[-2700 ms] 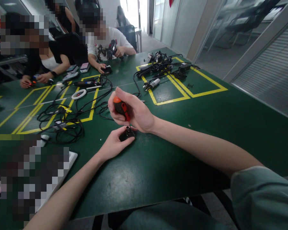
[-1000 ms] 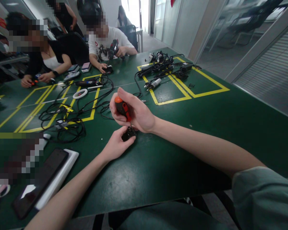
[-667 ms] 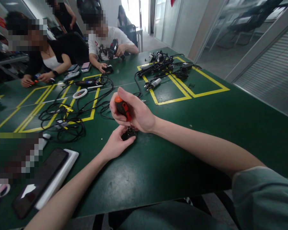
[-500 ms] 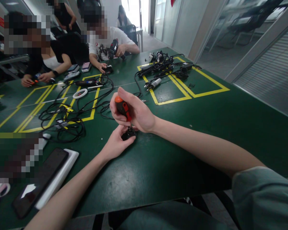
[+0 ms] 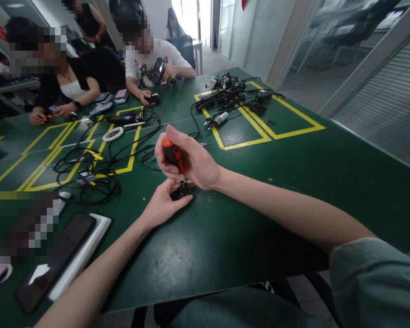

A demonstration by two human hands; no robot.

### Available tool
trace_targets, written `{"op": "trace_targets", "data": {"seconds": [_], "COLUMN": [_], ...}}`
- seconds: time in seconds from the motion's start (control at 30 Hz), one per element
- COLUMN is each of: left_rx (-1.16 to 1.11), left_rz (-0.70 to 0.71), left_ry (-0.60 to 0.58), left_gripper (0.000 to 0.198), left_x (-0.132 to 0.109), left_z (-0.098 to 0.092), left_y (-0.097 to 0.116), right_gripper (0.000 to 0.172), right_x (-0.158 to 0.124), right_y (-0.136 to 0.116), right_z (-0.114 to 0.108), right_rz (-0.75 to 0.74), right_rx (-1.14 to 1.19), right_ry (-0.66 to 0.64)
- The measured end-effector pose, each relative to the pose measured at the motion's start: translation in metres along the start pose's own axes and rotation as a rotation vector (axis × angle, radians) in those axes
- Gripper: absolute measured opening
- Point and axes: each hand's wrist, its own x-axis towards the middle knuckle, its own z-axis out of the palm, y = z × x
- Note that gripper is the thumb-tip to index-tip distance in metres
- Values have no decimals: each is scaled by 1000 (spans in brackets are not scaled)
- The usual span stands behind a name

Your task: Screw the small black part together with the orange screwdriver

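My right hand (image 5: 191, 161) is wrapped tight around the orange-and-black screwdriver (image 5: 172, 154), tip down on the small black part (image 5: 181, 191) that my left hand (image 5: 162, 205) pinches against the green table (image 5: 246, 237), just beside the tangled black cables (image 5: 89, 175).

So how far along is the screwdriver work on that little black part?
Done: nothing shows as finished. In hand: the right hand holds the screwdriver upright, tip on the small black part, which the left hand steadies on the table. Left: likely the cables farther up the table, lying untouched.
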Motion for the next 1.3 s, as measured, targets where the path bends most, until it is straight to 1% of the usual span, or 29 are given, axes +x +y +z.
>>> {"op": "trace_targets", "data": {"seconds": [0.17,0.4,0.6,0.73,0.8,1.0,1.1,1.2,1.3], "left_rx": [31,77,116,167,188,220,253,239,175], "left_rz": [7,-15,-16,-4,0,23,45,38,43], "left_ry": [20,60,59,70,62,14,3,5,50], "left_gripper": [27,27,25,26,26,25,24,27,37], "left_x": [-1,-2,-2,-2,-2,-1,-1,-1,-1], "left_z": [0,-2,-3,-4,-5,-8,-8,-8,-7], "left_y": [1,2,3,4,4,8,7,3,-1], "right_gripper": [59,58,56,61,62,63,57,48,53], "right_x": [1,-1,1,1,1,0,-1,0,1], "right_y": [3,-2,1,1,0,-1,-1,-2,-4], "right_z": [-1,4,0,-2,-1,1,2,3,2], "right_rz": [-4,36,11,34,31,26,0,12,76], "right_rx": [-2,-24,-11,-49,-45,-26,4,26,5], "right_ry": [-4,60,11,14,31,20,29,81,78]}}
